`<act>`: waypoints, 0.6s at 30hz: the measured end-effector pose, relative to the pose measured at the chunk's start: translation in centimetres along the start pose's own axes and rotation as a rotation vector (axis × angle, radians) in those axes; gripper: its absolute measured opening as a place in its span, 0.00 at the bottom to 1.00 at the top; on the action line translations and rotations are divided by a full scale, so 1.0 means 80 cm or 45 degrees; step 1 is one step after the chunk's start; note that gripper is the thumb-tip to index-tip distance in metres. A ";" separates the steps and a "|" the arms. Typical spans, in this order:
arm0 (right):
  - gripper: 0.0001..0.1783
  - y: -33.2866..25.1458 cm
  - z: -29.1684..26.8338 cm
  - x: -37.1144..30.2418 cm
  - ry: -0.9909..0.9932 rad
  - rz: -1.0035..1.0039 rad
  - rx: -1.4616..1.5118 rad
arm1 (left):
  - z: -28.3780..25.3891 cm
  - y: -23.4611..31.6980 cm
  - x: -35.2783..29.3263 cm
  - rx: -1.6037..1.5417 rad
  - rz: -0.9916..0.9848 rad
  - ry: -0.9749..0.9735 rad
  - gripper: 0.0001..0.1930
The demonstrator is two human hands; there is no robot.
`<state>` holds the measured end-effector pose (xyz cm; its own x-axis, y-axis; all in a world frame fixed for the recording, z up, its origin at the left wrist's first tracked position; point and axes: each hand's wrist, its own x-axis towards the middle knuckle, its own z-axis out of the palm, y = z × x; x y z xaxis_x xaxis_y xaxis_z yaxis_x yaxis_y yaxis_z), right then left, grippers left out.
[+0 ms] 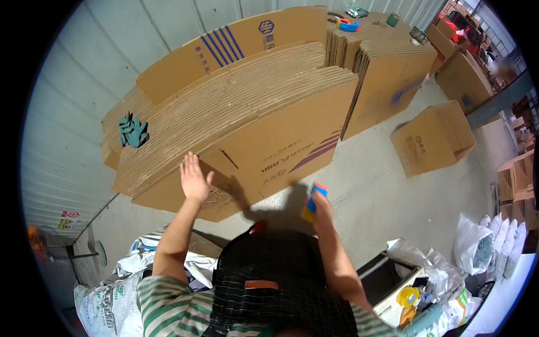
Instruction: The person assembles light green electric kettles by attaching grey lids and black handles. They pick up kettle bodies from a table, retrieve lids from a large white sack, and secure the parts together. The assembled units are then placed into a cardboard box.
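My left hand point(194, 178) lies flat, fingers stretched out, against the upper part of the front sheet in a long row of folded cardboard boxes point(292, 135). These stand on edge, packed close together. My right hand point(322, 209) is closed around a small blue, red and yellow tool point(314, 196) that looks like a tape dispenser; my fingers and some blur hide part of it. It is held above the floor, in front of the row and apart from it. A pair of green work gloves point(133, 131) rests on top of the row at the left.
A second stack of folded boxes point(387, 78) at the back right bears another red and blue tool point(348, 25). An open cardboard box point(431, 140) stands on the floor at right. White sacks point(112, 303) lie near left; a bin with yellow tape point(408, 296) is near right.
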<state>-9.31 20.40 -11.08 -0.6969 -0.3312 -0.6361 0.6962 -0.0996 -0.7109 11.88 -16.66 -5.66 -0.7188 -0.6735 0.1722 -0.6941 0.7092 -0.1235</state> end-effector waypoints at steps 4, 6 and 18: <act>0.30 -0.005 0.170 0.068 0.099 -0.082 -0.192 | -0.019 0.031 -0.084 -0.447 0.240 -0.045 0.28; 0.43 0.005 0.228 0.069 0.150 0.002 -0.292 | -0.059 0.033 -0.101 -0.625 0.018 -0.493 0.20; 0.26 0.048 -0.042 -0.034 0.128 -0.553 -0.950 | -0.040 0.096 0.020 -0.178 0.455 -0.128 0.21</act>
<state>-5.31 24.08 -13.13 -0.9112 -0.3184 -0.2615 0.0951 0.4551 -0.8853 5.49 -11.64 -3.21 -0.9191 -0.3915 0.0448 -0.3928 0.9194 -0.0226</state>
